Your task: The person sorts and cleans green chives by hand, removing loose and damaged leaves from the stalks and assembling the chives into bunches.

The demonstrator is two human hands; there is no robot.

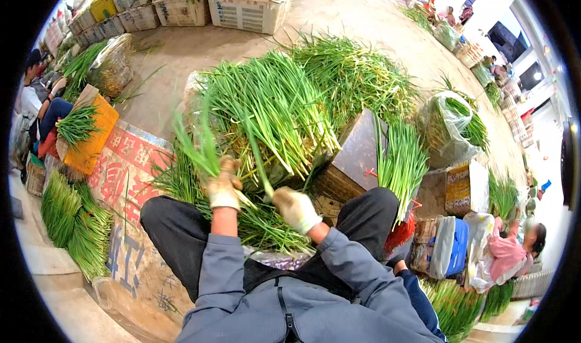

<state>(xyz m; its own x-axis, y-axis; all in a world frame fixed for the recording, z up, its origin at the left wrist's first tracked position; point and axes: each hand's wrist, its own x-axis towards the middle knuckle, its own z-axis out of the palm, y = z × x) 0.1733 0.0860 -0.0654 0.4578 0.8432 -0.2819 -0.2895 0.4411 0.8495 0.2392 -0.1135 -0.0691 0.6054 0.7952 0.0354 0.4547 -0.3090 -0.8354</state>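
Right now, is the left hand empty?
No, the gloved left hand grips a bunch of long green stalks.

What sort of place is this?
Likely a produce sorting or packing shed: heaped chive-like greens, stacked plastic crates, and a person in pink beside more bundles.

We've got floor (pixel 330 16) with stacked crates (pixel 248 13) far side, plastic bag (pixel 440 128) on the right. Orange board (pixel 101 138), left: green bunch (pixel 78 125) on top. Middle green heap (pixel 266 101): we can't see what's underneath.
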